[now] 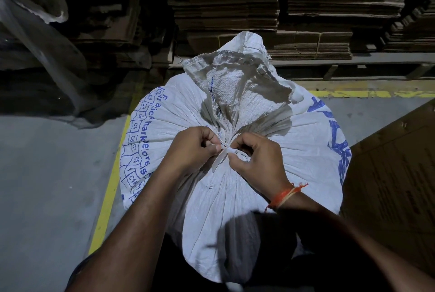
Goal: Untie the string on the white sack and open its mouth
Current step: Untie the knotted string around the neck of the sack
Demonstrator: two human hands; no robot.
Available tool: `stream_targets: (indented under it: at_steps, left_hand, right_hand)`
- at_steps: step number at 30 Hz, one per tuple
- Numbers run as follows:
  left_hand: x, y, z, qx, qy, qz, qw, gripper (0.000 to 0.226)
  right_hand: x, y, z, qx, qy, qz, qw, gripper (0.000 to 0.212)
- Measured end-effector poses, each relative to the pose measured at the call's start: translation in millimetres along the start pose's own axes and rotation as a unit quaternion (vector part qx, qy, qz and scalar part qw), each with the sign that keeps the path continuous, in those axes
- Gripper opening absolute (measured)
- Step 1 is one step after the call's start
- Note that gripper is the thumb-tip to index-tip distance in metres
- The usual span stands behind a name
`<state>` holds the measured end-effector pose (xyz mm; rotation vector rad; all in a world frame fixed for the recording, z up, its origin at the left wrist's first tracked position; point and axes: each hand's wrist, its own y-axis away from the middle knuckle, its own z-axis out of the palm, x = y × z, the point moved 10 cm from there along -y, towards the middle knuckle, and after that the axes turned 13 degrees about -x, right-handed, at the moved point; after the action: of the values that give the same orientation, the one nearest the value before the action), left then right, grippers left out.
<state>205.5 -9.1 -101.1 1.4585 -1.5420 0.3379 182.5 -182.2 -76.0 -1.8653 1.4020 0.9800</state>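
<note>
Sack: white sack (235, 197) stands upright on the floor (47, 174) just in front of the person, its neck gathered and tied, the loose mouth flopping away beyond the knot
String: flat white string (221, 154) binds the neck, one tail hanging toward the person
Left hand: left hand (193, 148) pinches the string at the knot between thumb and curled fingers
Right hand: right hand (256, 157) pinches the loop on the other side, fingers curled in
Technique: likely best to work the loop loose with small pulls, not yank the tail tighter
Mouth: not yet opened
</note>
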Motion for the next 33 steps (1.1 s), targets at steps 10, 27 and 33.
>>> stream_targets:
  at_steps: [10,27,33]
  left_hand:
    - [0.8,-1.8,4.0,-0.013,0.017,0.011,1.000,0.004]
    - [-3.7,-1.2,-0.7,0.000,0.022,-0.001,1.000,0.012]
    - [-0.1,-0.6,1.9,-0.006,0.025,0.005,1.000,0.005]
  right_hand:
    - [1.2,-0.7,0.8,0.000,0.001,-0.002,1.000,0.011]
    - [-0.6,-0.3,0.8,0.001,0.002,-0.005,1.000,0.012]
    - [-0.7,0.3,0.1,0.001,0.008,-0.006,1.000,0.012]
